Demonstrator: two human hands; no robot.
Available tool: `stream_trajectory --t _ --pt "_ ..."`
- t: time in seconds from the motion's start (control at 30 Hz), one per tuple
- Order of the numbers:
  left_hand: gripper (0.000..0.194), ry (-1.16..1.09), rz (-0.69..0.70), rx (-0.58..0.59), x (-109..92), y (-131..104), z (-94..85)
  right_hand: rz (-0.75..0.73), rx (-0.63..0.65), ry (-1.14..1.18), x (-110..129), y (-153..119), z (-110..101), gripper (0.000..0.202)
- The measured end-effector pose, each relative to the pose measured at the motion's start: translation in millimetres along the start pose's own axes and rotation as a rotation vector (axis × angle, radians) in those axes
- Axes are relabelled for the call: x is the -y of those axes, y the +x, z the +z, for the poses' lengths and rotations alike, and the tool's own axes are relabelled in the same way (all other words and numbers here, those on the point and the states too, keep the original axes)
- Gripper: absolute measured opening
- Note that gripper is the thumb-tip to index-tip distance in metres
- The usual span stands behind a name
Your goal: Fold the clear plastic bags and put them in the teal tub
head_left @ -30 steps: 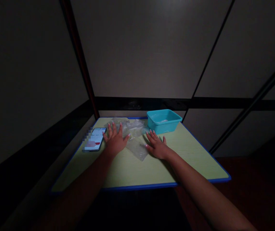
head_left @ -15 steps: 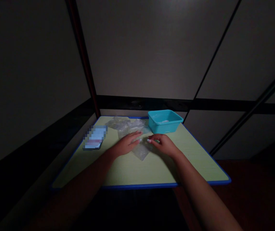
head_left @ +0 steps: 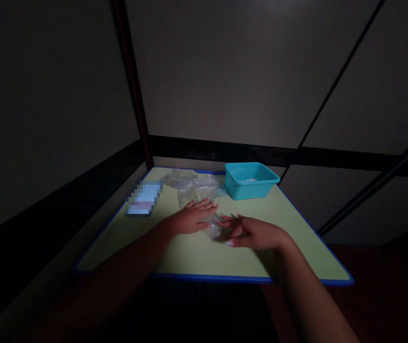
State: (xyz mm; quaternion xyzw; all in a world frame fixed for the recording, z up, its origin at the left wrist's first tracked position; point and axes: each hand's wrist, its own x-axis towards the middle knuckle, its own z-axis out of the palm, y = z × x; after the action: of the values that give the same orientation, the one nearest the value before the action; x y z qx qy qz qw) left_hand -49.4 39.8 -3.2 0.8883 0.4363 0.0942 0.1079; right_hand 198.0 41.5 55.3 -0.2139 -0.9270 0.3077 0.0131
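A clear plastic bag [head_left: 213,230] lies on the table in front of me, partly covered by both hands. My left hand [head_left: 194,217] rests flat over its left side with the fingers spread. At the bag's right edge is my right hand [head_left: 248,232], its fingers apart and pointing left, with the thumb low near the bag's near corner. Nothing shows in its grasp. Beyond the left hand, more crumpled clear plastic bags [head_left: 186,191] lie in a loose overlapping heap.
A turquoise plastic basket [head_left: 249,191] stands at the back right, with something small and pale inside. To the left lies a phone [head_left: 144,197] with its screen blurred out. The pale yellow-green table [head_left: 175,255] has a blue edge, and dark panelled walls rise behind it.
My right hand has moved nearer to me and opened from a pinch-like shape. My left hand has flattened and spread over the bag. The view has shifted slightly.
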Motion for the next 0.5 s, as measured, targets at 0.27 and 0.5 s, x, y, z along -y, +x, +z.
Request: stream_trajectory --t 0.27,0.5 --pt "0.059 -0.004 -0.031 0.035 -0.3 1.0 0.2 0.116 0.126 -0.116 9.0 -2.7 -2.1 0.043" --pt "0.056 -0.003 -0.036 0.023 0.2 1.7 1.2 0.094 0.137 -0.147 9.4 -3.7 -1.1 0.038"
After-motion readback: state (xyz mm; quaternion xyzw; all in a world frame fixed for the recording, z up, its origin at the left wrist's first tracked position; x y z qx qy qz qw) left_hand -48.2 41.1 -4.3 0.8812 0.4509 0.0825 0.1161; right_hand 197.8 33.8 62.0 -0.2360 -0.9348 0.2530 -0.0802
